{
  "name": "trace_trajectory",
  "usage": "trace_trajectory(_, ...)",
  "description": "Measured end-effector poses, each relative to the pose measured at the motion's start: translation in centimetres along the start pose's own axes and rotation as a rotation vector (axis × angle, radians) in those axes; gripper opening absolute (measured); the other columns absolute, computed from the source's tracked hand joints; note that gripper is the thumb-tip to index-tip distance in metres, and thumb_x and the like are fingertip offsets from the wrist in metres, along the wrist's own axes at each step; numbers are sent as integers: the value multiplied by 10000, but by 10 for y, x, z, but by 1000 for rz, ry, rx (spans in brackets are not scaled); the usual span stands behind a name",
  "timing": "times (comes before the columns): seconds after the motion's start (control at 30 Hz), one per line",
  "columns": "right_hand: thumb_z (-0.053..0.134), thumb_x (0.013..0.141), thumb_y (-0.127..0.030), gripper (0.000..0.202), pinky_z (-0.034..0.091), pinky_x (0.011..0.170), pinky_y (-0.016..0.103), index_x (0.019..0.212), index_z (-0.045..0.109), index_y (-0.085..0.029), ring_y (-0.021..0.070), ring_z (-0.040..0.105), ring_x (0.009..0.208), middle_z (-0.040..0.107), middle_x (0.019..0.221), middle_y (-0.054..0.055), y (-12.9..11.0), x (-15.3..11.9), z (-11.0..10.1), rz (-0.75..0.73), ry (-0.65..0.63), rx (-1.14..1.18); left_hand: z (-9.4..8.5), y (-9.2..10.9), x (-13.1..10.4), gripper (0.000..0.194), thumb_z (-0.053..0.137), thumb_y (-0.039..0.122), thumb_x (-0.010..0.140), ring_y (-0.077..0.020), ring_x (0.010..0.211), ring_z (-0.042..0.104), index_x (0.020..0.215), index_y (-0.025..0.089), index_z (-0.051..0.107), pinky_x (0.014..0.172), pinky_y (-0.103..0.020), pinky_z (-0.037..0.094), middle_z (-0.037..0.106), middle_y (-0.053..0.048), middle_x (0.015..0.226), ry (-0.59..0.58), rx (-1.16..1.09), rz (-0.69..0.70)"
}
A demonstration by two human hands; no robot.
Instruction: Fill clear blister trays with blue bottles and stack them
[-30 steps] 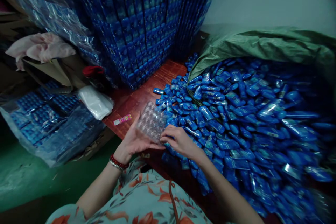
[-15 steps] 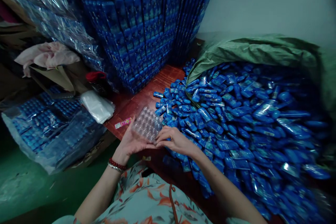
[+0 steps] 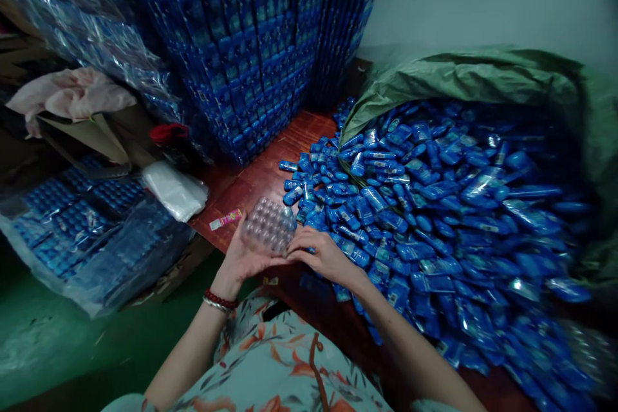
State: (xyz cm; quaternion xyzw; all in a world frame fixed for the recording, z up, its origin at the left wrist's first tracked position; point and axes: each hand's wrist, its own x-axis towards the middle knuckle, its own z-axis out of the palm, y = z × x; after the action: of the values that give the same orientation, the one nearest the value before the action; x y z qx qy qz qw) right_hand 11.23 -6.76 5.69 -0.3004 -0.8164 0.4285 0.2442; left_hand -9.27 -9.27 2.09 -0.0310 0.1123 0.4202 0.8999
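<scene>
A clear plastic blister tray point(image 3: 269, 225) with rows of rounded bumps is held in front of my body, over the near edge of the red-brown table point(image 3: 251, 174). My left hand point(image 3: 246, 259) grips it from the left and below, fingers closed around its side. At the tray's lower right corner, my right hand point(image 3: 321, 254) pinches the edge with bent fingers. Just beyond and to the right of the tray lies a large heap of small blue wrapped bottles point(image 3: 386, 206).
A green sack point(image 3: 463, 74) spills the bottles across the right side. Tall stacks of blue packs point(image 3: 232, 58) rise behind. On the left are a folded clear bag point(image 3: 176, 190), a red-lidded container point(image 3: 168, 134), a pink-yellow wrapper point(image 3: 225, 219) and a bagged load of blue packs point(image 3: 96, 238).
The camera view has shifted slightly, so the surroundings sit a little higher and further left. Both hands still hold the tray, which is tilted a little differently.
</scene>
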Motion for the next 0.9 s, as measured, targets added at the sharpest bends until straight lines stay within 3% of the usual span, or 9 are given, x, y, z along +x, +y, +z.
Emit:
trace_trajectory(0.13, 537, 881, -260, 221, 424, 827, 309, 718, 666, -183, 128, 593, 742, 692, 768, 11, -2, 2, -3, -41, -65, 19, 7, -1, -2, 547, 396, 601, 839, -348, 1244, 429, 1172, 199, 560, 1000, -693, 147, 599, -123, 1214, 44, 3, -21)
trace_trajectory(0.23, 468, 899, -185, 211, 431, 803, 318, 764, 630, -174, 155, 559, 807, 663, 785, 37, -2, -2, 4, -110, -58, -132, 8, -2, -2, 555, 416, 616, 824, -348, 1210, 465, 1147, 192, 571, 998, -680, 187, 607, -122, 1203, 84, 11, 8)
trace_trajectory(0.37, 356, 903, -129, 220, 426, 768, 351, 814, 554, -170, 204, 491, 861, 587, 819, 83, 2, -5, 22, -133, 130, -389, 6, -4, 0, 601, 423, 615, 817, -345, 1200, 475, 1209, 169, 523, 1002, -646, 234, 583, -153, 1228, 106, 35, 89)
trace_trajectory(0.53, 316, 933, -178, 194, 422, 717, 303, 812, 465, -206, 173, 495, 785, 518, 813, 48, 5, 17, 28, -17, 514, -222, 18, -6, 6, 732, 426, 618, 810, -315, 1214, 466, 1332, 106, 377, 1049, -558, 263, 551, -193, 1247, 126, 59, 214)
trace_trajectory(0.67, 295, 944, -204, 196, 418, 706, 300, 818, 445, -211, 173, 496, 781, 512, 817, 49, 6, 36, 31, -36, 582, -240, 29, -8, 5, 911, 459, 738, 714, -355, 1259, 406, 1355, 103, 335, 1040, -571, 275, 442, -227, 1347, 101, 152, 277)
trace_trajectory(0.77, 287, 948, -217, 201, 410, 728, 320, 842, 457, -206, 186, 493, 803, 532, 830, 67, 6, 43, 40, -66, 610, -330, 31, -19, 4, 870, 569, 693, 679, -314, 1305, 356, 1390, 282, 284, 1052, -509, 306, 298, -105, 1472, 177, 368, 512)
trace_trajectory(0.83, 304, 946, -231, 195, 399, 749, 338, 846, 470, -204, 196, 496, 814, 546, 830, 75, 5, 46, 46, -91, 588, -373, 28, -27, 6, 836, 680, 519, 698, -256, 1336, 316, 1392, 395, 231, 1067, -422, 318, 225, -6, 1507, 313, 580, 714)
trace_trajectory(0.9, 312, 943, -238, 194, 397, 753, 339, 845, 476, -202, 196, 500, 813, 552, 830, 77, 3, 49, 49, -127, 523, -358, 25, -31, 9, 846, 714, 379, 713, -227, 1350, 289, 1397, 404, 218, 1060, -354, 336, 231, 14, 1501, 482, 746, 860)
